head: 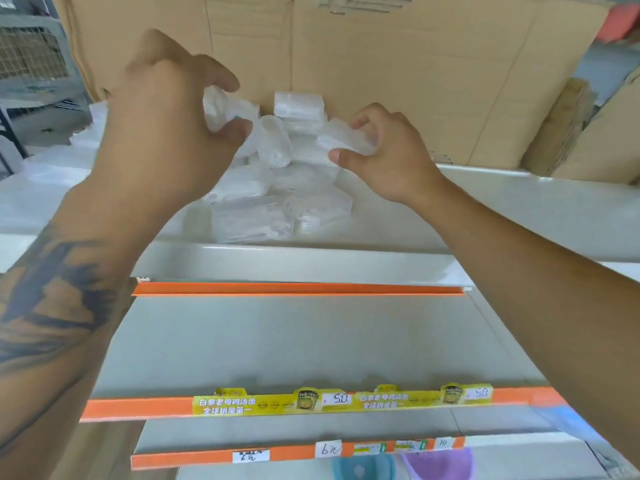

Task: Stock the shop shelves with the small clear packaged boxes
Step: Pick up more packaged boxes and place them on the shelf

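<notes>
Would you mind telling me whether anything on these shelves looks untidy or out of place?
Yes: the clear boxes on the top shelf lie in a loose heap, tilted and overlapping rather than in rows. The left hand and right hand each hold one above it. Nothing looks spilled or damaged.

Packaged boxes (277, 188) lie heaped on the top shelf (519, 209), before a cardboard carton (415, 81).

Roughly ten clear boxes (277, 188), two cardboard cartons (381, 64).
</notes>
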Demonstrator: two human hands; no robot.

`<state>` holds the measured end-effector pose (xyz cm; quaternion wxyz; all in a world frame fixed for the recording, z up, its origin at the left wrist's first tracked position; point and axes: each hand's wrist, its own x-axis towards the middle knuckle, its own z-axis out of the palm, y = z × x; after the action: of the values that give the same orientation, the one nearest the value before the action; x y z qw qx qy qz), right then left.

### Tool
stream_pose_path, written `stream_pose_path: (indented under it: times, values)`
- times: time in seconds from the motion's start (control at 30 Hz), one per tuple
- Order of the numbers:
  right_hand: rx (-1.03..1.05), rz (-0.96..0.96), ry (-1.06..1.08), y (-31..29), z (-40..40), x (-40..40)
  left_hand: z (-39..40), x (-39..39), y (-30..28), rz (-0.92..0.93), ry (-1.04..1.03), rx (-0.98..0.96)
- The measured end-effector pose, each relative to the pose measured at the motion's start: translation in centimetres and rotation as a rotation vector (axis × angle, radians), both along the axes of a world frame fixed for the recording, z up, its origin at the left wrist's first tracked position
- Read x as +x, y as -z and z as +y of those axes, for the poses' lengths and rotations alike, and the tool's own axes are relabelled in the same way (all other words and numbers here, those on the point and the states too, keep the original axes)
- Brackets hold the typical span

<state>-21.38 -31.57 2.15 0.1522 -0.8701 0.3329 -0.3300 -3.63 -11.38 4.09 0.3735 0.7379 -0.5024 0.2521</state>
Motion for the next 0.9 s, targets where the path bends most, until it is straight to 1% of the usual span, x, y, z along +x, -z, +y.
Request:
stream_pose_path:
  times: [0.1,0.2,0.3,0.4,0.47,0.6,0.8,0.9]
  values:
    - [-0.033,-0.044,0.019,0.3,2.1,-3.8,0.1,-3.3,0.6,0.068,0.077,-0.048]
    - [-0.030,-0.138,0.028,1.2,4.4,-8.9,0.2,-8.0,1.7,0.145,0.168,-0.113]
    - [-0.010,-0.202,0.051,2.7,7.0,-14.7,0.5,-13.5,3.6,0.289,0.246,-0.149]
    - [-0.009,-0.287,0.085,5.2,9.3,-21.9,0.9,-19.9,6.1,0.421,0.269,-0.131]
    - [0.009,-0.321,0.136,7.2,10.9,-27.0,1.2,-24.5,7.9,0.460,0.281,-0.095]
    - [0.045,-0.315,0.220,10.4,13.8,-36.7,2.0,-34.2,11.3,0.514,0.369,-0.022]
    - [0.115,-0.393,0.357,13.5,17.2,-49.5,2.3,-47.5,15.2,0.739,0.455,-0.051]
    - [0.168,-0.419,0.428,15.3,18.5,-54.5,2.1,-53.3,16.4,0.807,0.506,-0.032]
